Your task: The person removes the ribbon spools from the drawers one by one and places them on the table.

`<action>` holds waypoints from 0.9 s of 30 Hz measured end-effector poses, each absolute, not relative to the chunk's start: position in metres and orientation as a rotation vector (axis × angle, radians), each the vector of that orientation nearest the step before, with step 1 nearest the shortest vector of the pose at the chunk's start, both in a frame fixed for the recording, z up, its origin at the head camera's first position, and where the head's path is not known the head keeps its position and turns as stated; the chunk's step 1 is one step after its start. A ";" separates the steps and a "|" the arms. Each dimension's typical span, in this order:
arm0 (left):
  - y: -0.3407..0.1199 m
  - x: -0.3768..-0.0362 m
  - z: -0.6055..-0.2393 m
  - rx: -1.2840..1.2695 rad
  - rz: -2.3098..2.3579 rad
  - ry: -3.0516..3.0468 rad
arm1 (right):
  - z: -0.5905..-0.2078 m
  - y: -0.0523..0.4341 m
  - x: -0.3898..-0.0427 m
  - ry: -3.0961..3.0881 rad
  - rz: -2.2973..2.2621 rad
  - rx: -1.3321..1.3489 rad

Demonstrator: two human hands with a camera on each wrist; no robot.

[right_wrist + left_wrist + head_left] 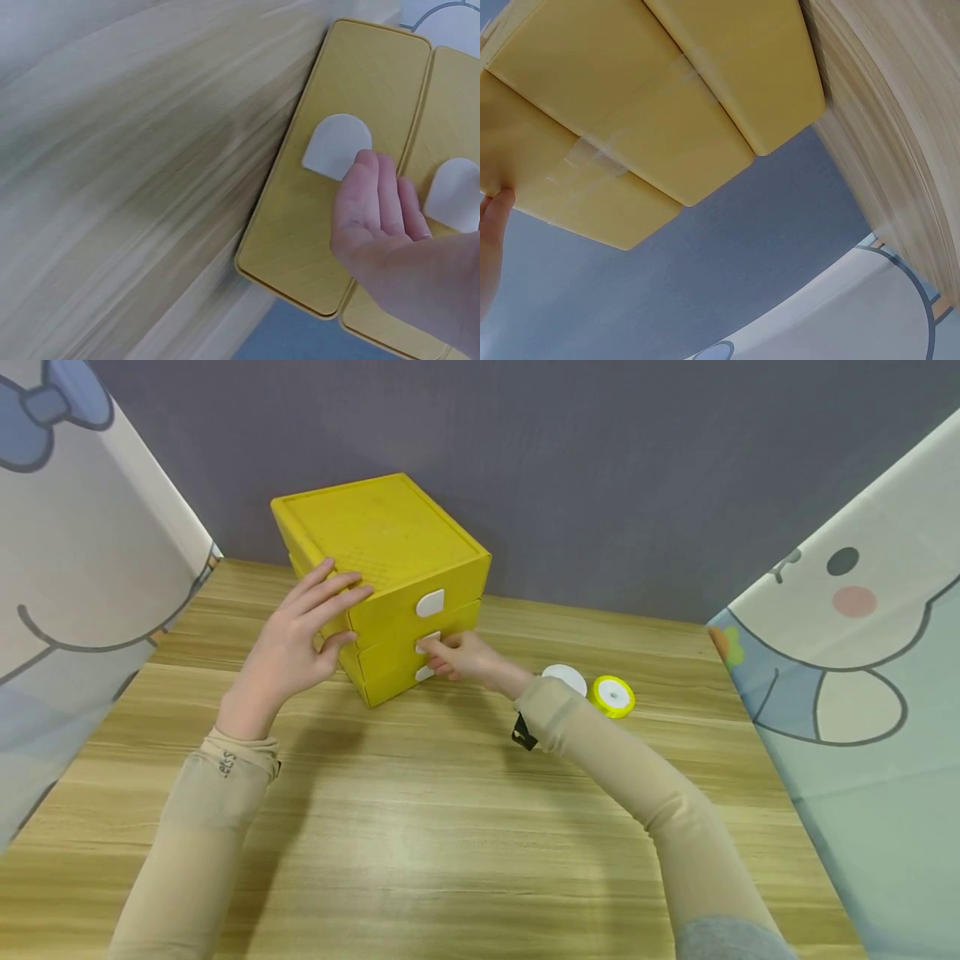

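On the wood-grain table [420, 827] stands the yellow three-drawer cabinet [397, 522], best braced evenly by the left hand [294, 637], fingers extended at its top edge, while the right hand [467, 657], pinching the middle white tab [431, 636], pulls level.

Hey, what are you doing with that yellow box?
A person is at the yellow box of drawers. Their left hand rests with spread fingers at its top edge, and their right hand seems to pinch the middle white handle. All three drawers look closed right now. A white round thing and a yellow-and-white round thing are on the table, off to the right.
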State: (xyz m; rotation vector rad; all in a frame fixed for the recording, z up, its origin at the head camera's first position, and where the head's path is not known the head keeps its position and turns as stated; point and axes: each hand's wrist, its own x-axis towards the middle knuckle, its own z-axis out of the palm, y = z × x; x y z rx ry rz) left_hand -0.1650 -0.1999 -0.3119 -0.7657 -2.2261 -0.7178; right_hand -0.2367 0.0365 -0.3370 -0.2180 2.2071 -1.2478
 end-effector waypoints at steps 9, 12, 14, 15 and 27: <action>-0.200 -0.165 -0.312 -0.763 -0.704 -2.237 | -0.348 0.047 -0.239 2.218 -1.233 -0.216; -0.200 -0.165 -0.312 -0.761 -0.703 -2.241 | -0.353 0.048 -0.241 2.207 -1.243 -0.165; -0.200 -0.165 -0.312 -0.761 -0.702 -2.241 | -0.357 0.047 -0.243 2.196 -1.243 -0.128; -0.200 -0.165 -0.312 -0.762 -0.701 -2.239 | -0.359 0.047 -0.243 2.184 -1.243 -0.110; -0.199 -0.165 -0.312 -0.765 -0.700 -2.234 | -0.381 0.037 -0.248 2.091 -1.242 -0.056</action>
